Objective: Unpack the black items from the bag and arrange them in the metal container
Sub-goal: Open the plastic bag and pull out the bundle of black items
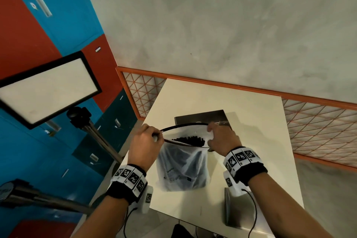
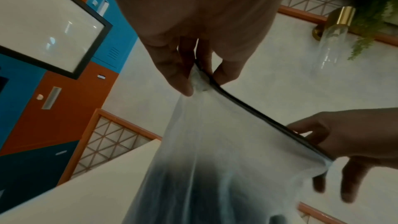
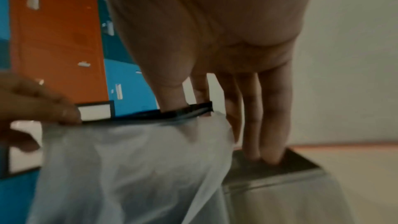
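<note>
A frosted clear bag (image 1: 181,168) with a black zip rim stands on the white table (image 1: 251,121), its mouth pulled wide. Several black stick-like items (image 1: 190,139) show inside the opening. My left hand (image 1: 146,144) pinches the left end of the rim (image 2: 202,81). My right hand (image 1: 222,139) pinches the right end (image 3: 189,108), thumb and forefinger on the black strip. The bag (image 2: 215,168) hangs between both hands. Behind the bag lies the metal container (image 1: 202,117), a flat dark steel tray; the metal container (image 3: 280,175) sits just past my right fingers.
A second shiny metal piece (image 1: 237,208) lies at the table's near right edge under my right forearm. A framed light panel (image 1: 46,89) on a tripod stands left of the table. An orange mesh fence (image 1: 318,121) runs behind. Coloured lockers (image 1: 48,25) fill the left.
</note>
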